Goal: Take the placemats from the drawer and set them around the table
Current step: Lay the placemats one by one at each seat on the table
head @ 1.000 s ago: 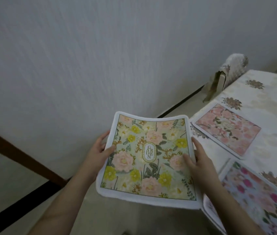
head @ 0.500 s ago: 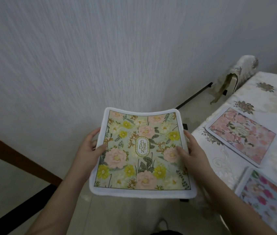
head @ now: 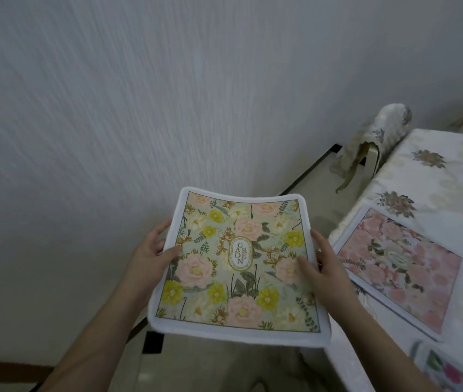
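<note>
Right side: table under a floral cloth, a pink placemat flat near its corner, part of another mat at the bottom edge, a covered chair behind, and a plain wall ahead. Both forearms reach forward, level. Left hand and right hand each pinch a side edge of the green floral placemat, thumbs on top, held in the air beside the table, over the floor.

White-edged mat printed with pink and yellow flowers on pale green. Pink floral mat on a cream tablecloth with gold-brown flowers.
</note>
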Available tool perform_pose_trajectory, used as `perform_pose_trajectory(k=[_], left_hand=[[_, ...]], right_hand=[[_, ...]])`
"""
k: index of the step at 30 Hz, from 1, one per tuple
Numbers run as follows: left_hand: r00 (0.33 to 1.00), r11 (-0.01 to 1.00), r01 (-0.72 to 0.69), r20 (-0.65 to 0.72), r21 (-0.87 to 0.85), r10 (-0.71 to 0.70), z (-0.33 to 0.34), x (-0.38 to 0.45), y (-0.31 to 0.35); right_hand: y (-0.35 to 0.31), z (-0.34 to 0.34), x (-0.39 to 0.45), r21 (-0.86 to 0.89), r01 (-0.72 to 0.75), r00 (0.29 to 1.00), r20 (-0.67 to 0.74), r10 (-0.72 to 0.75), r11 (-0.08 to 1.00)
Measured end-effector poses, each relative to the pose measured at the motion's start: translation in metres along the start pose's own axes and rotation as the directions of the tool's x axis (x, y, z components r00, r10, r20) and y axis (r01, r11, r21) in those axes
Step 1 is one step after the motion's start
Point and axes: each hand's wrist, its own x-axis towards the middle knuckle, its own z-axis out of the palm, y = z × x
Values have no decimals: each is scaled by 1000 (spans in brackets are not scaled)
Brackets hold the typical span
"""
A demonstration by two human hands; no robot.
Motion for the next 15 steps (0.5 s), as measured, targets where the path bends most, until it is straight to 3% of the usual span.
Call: perform_pose_trajectory(k=[8, 15], left_hand=[[1000, 1000, 0, 12, 1, 0, 32, 77, 28], [993, 999, -28, 117, 35, 23, 37, 163, 42]], right_hand=[[-13, -8, 77, 10, -24, 999, -44, 24, 1000], [-36, 10, 133, 86, -94, 987, -125, 105, 992]])
